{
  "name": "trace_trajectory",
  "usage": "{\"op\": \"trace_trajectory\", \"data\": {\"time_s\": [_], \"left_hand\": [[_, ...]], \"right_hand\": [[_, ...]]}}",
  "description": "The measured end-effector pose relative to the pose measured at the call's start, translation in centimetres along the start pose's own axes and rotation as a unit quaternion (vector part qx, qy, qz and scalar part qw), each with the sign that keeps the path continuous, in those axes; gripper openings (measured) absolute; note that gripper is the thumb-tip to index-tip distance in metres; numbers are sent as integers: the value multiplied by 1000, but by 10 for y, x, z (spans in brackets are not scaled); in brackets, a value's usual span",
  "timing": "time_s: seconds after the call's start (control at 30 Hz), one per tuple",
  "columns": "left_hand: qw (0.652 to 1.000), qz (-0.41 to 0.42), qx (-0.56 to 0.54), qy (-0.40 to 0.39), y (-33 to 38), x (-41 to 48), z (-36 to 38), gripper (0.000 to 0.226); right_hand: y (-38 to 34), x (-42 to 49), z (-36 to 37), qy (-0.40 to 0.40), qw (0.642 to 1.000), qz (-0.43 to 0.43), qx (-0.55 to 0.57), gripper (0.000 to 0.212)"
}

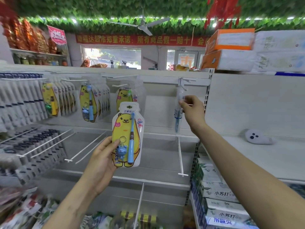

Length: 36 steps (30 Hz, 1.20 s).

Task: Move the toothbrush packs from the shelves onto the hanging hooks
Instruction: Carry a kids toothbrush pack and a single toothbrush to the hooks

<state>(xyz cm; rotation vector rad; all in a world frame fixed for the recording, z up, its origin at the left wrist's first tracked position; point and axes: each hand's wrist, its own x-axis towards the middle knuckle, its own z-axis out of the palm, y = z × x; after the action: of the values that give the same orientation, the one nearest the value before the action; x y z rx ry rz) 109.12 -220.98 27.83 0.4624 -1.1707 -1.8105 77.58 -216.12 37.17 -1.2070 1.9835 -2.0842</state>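
Shelving (161,111): left hand (102,162), bear pack (126,129); right hand (193,111), clear pack (177,117) (two).

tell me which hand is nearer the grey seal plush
Right. The right hand is left of the plush, pinching a clear pack; the left hand is farther left, holding the bear pack.

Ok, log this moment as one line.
left hand: holds bear toothbrush pack | right hand: pinches clear pack at hook | step: hanging packs

A yellow bear toothbrush pack (127,136), blue brush and toy inside, stands upright at frame centre; a second pack (178,113) hangs edge-on from a white hook (185,79) right of centre; similar packs (89,103) hang upper left.
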Motion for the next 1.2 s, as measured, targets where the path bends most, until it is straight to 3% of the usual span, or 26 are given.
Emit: {"op": "trace_trajectory", "data": {"time_s": [0.13, 0.33, 0.53, 0.67, 0.77, 1.2], "left_hand": [[1000, 3, -2, 1, 5, -5, -8, 36], [1000, 2, -5, 6, 19, -13, -26, 24], [1000, 4, 10, 10, 45, -14, -56, 24], [1000, 13, 14, 10, 65, -17, -84, 26], [1000, 21, 9, 13, 80, -20, -109, 31], [988, 81, 131, 15, 161, 21, -175, 18]], "right_hand": [[1, -5, 0, 19, 1000, 8, -7, 28], [-13, -45, 17, 124, 986, -35, -105, 21], [-60, -120, 86, -32, 996, -83, -7, 9], [-87, -172, 134, -166, 982, -24, 82, 9], [-100, -199, 166, -219, 970, 2, 108, 10], [-142, -210, 248, -170, 980, -14, 106, 6]]}}
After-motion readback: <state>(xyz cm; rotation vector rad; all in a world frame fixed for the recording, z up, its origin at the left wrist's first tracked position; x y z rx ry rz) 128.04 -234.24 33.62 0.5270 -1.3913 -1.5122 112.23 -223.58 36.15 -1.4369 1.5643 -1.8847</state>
